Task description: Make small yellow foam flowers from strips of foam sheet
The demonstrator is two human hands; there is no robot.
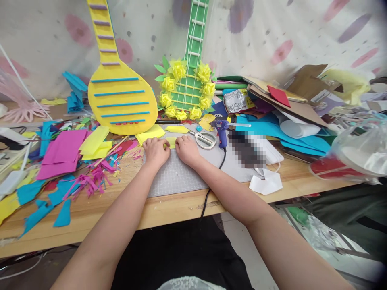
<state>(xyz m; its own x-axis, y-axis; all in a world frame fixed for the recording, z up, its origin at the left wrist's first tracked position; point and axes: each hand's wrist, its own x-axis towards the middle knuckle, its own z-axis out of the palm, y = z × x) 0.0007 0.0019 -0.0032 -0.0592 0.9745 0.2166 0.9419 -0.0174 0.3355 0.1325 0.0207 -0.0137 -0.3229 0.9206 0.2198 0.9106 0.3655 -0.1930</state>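
A small strip of yellow paper [171, 141] lies between my two hands over the grey cutting mat [178, 173]. My left hand [156, 151], fingers curled and closed, grips the strip's left end. At its right end, the curled fingers of my right hand [186, 150] press on the paper; its fingertips are partly hidden. White-handled scissors [206, 140] lie just right of my right hand. Beyond them rests a purple glue gun [222, 136] with a clear glue stick in its back. More yellow paper pieces [177, 129] lie behind my hands.
Yellow [121, 96] and green [193, 80] paper instruments lean against the curtain. Magenta sheets [62, 155] and blue scraps clutter the left. Cardboard and blue paper [266, 129] pile up at right, near a plastic cup [347, 161]. The glue gun's black cord [206, 203] drops over the table edge.
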